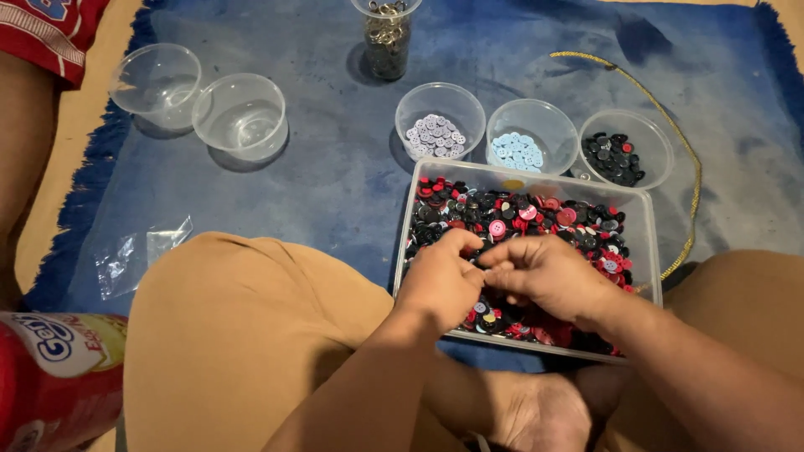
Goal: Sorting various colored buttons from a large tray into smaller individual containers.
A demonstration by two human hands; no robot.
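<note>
A clear rectangular tub [646,219] full of mixed red, pink and black buttons [519,213] sits on a blue mat between my knees. My left hand [440,280] and my right hand [548,276] hover over its near half, fingertips pinched together and meeting at the middle; what they pinch is too small to make out. Behind the tub stand three clear round cups: one with grey buttons [435,136], one with light blue buttons [515,151], one with black buttons [615,157].
Two empty clear cups [159,79] [243,113] stand at the back left. A tall clear jar of small metal pieces [386,38] is at the back. A gold cord [670,125] curves on the right. A plastic bag [138,255] and a red packet [50,377] lie left.
</note>
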